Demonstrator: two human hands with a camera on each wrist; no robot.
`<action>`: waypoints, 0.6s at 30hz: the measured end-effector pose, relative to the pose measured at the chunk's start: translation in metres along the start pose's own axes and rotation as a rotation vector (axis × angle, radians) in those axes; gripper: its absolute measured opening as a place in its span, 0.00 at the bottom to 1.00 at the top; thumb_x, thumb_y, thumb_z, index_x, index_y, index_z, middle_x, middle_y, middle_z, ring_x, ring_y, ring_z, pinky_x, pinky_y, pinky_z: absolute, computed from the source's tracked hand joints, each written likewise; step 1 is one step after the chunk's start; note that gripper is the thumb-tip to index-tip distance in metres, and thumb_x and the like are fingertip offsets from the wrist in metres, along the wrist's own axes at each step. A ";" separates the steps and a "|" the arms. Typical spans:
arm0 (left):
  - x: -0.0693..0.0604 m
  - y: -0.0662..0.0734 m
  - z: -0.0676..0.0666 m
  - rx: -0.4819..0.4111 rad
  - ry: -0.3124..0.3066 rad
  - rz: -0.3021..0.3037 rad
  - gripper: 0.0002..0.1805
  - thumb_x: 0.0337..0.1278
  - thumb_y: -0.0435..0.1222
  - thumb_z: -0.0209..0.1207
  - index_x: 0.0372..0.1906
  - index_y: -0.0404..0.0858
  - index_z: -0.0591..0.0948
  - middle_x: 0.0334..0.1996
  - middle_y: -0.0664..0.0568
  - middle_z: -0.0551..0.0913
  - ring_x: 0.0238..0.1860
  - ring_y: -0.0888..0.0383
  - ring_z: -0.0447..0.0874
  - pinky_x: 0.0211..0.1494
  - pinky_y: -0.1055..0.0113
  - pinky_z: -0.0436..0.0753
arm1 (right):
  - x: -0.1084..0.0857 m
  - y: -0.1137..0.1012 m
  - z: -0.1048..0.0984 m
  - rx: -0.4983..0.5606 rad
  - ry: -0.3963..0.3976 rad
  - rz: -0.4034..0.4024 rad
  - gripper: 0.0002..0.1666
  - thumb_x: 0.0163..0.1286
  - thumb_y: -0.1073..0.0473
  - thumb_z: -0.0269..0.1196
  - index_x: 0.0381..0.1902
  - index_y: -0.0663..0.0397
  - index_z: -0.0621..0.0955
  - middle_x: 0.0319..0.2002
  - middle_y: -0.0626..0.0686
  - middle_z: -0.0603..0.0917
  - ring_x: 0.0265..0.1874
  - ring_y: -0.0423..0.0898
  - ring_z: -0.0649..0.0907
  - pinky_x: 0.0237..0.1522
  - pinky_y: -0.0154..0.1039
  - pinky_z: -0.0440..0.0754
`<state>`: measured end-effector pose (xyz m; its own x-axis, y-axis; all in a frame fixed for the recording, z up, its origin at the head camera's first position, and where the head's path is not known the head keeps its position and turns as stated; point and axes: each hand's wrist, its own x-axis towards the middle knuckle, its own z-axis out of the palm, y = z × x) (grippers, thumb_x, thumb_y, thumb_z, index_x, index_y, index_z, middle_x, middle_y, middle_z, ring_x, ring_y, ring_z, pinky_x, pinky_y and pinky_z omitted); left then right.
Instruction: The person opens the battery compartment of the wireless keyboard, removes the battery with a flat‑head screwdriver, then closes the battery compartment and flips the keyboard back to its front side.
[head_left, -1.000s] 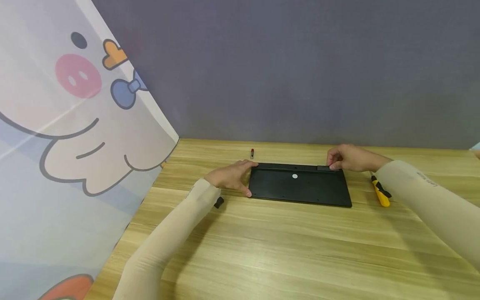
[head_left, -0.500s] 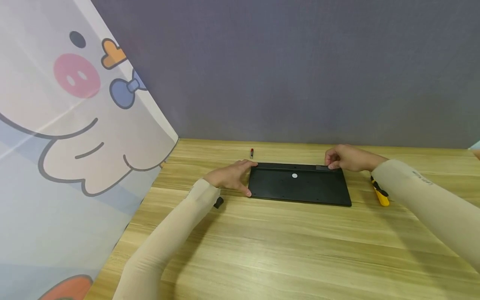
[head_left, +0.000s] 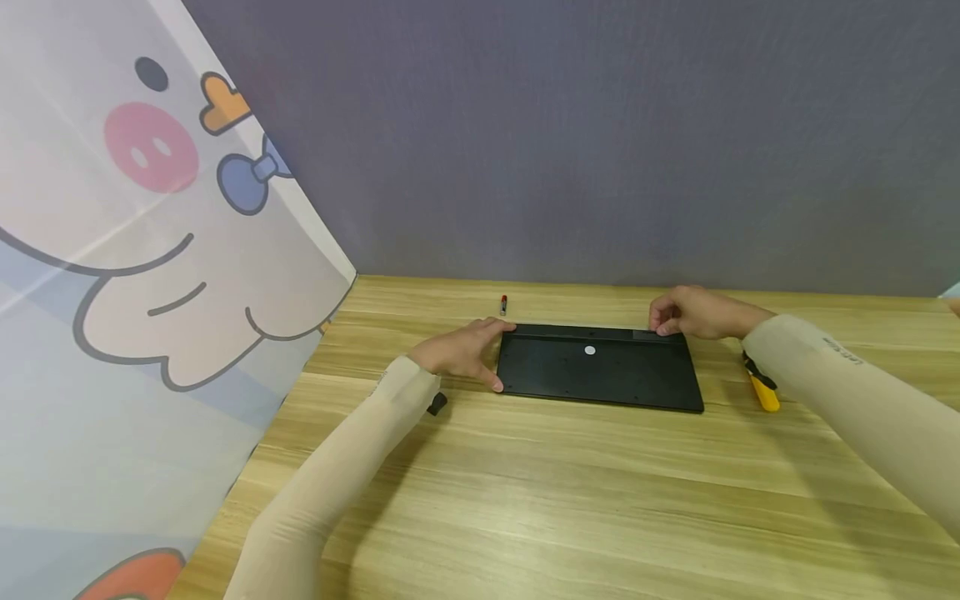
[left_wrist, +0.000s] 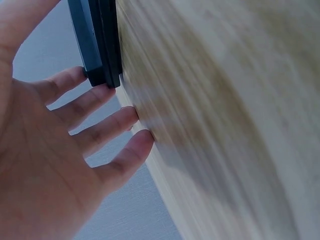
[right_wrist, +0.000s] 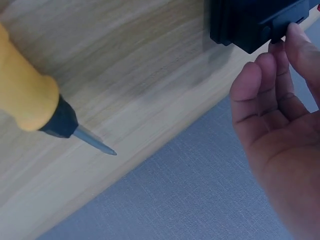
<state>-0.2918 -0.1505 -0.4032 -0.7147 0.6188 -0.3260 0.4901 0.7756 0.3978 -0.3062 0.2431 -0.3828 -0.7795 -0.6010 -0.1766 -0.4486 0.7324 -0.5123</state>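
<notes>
A black keyboard [head_left: 570, 372] lies with its underside up on the wooden table, a round white sticker near its middle. My left hand [head_left: 463, 350] spans its left short side, thumb at the near corner and fingertips at the far one. Those fingers [left_wrist: 95, 100] look nearly straight in the left wrist view. At the far right part of the keyboard, my right hand [head_left: 692, 312] pinches the edge of a small dark cover [head_left: 642, 335] between thumb and forefinger. The right wrist view has the thumb [right_wrist: 298, 47] on the black edge; the other fingers are curled.
A screwdriver with a yellow handle [head_left: 767, 395] lies right of the keyboard, partly under the right forearm; its metal shaft [right_wrist: 95, 142] shows closer up. Behind the keyboard is a small red-ended cylinder [head_left: 503, 305]. A grey panel [head_left: 600, 150] rises at the table's far edge.
My right hand has shifted slightly left along the keyboard's far edge. The left hand and the keyboard stay in place.
</notes>
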 end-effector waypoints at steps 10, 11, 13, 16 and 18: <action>0.001 0.000 -0.001 -0.001 0.003 0.012 0.60 0.37 0.55 0.72 0.75 0.52 0.49 0.73 0.52 0.49 0.72 0.52 0.43 0.67 0.51 0.57 | 0.000 -0.003 0.001 -0.002 0.026 0.030 0.05 0.61 0.68 0.66 0.28 0.53 0.82 0.27 0.47 0.81 0.27 0.45 0.77 0.30 0.40 0.76; 0.001 0.000 -0.001 -0.001 0.004 0.012 0.60 0.37 0.55 0.72 0.75 0.52 0.49 0.73 0.52 0.49 0.72 0.52 0.43 0.67 0.51 0.58 | 0.000 -0.003 0.001 -0.007 0.034 0.034 0.06 0.61 0.68 0.66 0.28 0.52 0.82 0.27 0.47 0.81 0.27 0.45 0.77 0.29 0.40 0.75; 0.002 0.000 -0.001 0.002 0.005 0.012 0.60 0.36 0.56 0.72 0.75 0.52 0.50 0.73 0.52 0.49 0.72 0.51 0.44 0.67 0.51 0.58 | -0.001 -0.004 0.002 -0.012 0.045 0.045 0.07 0.61 0.68 0.66 0.27 0.51 0.82 0.26 0.47 0.81 0.26 0.44 0.76 0.29 0.40 0.74; 0.001 0.000 0.000 0.010 0.006 0.010 0.60 0.36 0.56 0.72 0.75 0.52 0.50 0.73 0.52 0.49 0.72 0.51 0.44 0.67 0.51 0.58 | -0.002 -0.005 0.004 -0.009 0.055 0.040 0.07 0.61 0.68 0.65 0.26 0.52 0.82 0.25 0.47 0.80 0.24 0.45 0.74 0.27 0.40 0.73; 0.001 0.000 0.000 0.015 0.008 0.011 0.60 0.36 0.56 0.72 0.75 0.51 0.50 0.73 0.52 0.49 0.72 0.51 0.44 0.67 0.51 0.59 | -0.003 -0.007 0.005 -0.006 0.059 0.037 0.08 0.61 0.69 0.65 0.25 0.52 0.81 0.25 0.48 0.80 0.24 0.45 0.73 0.27 0.40 0.72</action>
<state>-0.2924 -0.1497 -0.4037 -0.7128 0.6265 -0.3151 0.5055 0.7705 0.3884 -0.2987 0.2377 -0.3826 -0.8198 -0.5539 -0.1452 -0.4217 0.7556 -0.5013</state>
